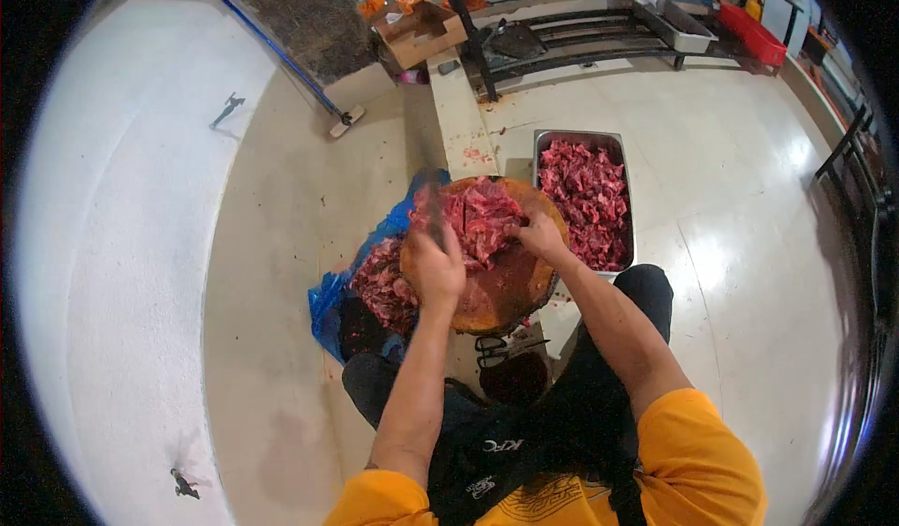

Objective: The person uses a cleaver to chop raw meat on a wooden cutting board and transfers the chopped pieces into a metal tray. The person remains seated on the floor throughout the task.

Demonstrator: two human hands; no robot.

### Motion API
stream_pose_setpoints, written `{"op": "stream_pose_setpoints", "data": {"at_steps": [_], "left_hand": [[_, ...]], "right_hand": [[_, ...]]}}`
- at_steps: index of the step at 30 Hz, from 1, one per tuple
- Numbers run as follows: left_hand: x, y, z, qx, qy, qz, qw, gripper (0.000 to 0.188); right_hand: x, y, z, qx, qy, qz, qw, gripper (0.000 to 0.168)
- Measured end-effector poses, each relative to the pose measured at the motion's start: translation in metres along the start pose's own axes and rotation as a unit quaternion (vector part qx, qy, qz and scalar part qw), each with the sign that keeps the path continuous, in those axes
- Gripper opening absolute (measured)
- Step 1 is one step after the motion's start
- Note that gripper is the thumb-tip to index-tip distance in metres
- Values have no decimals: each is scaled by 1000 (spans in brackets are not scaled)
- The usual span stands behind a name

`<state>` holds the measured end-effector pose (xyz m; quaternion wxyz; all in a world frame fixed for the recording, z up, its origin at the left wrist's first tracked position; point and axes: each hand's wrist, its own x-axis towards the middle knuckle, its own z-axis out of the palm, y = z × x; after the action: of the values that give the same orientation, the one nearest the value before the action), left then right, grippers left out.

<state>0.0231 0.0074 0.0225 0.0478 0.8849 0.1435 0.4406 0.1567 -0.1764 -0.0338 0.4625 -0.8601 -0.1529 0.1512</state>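
Observation:
Raw red meat (pixel 484 220) lies on a round wooden chopping block (pixel 491 301) in front of me. My left hand (pixel 437 263) is closed round the handle of a knife (pixel 435 206), whose blurred blade points away from me over the meat's left part. My right hand (pixel 541 235) rests at the meat's right edge, its fingertips against it; whether they pinch it is unclear. Right of the block stands a metal tray (pixel 630 210) filled with cut meat (pixel 586 203). More meat (pixel 385 284) lies on a blue plastic bag (pixel 324 308) to the left.
Scissors (pixel 491 350) lie on the floor just below the block, by a dark round object (pixel 515 378). A low ledge (pixel 460 112) runs beyond it. Farther off are a cardboard box (pixel 420 34), a black metal rack (pixel 583 56) and a blue-handled floor tool (pixel 288 63).

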Motion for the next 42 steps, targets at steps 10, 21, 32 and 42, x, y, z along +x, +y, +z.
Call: {"op": "stream_pose_setpoints", "data": {"at_steps": [10,21,32,42], "left_hand": [[28,22,-70,-287,-383,-345,807,20],[126,64,-110,-541,201,87,812,27],[-17,1,-43,-306,-400,-368,781,25],[171,99,-198,-547,197,17,814,39]], "right_hand": [[14,18,6,42,18,-2,999,57],[2,11,9,39,24,6,999,54],[23,32,6,72,27,-21,997,59],[3,21,-2,89,12,43,995,55]]}}
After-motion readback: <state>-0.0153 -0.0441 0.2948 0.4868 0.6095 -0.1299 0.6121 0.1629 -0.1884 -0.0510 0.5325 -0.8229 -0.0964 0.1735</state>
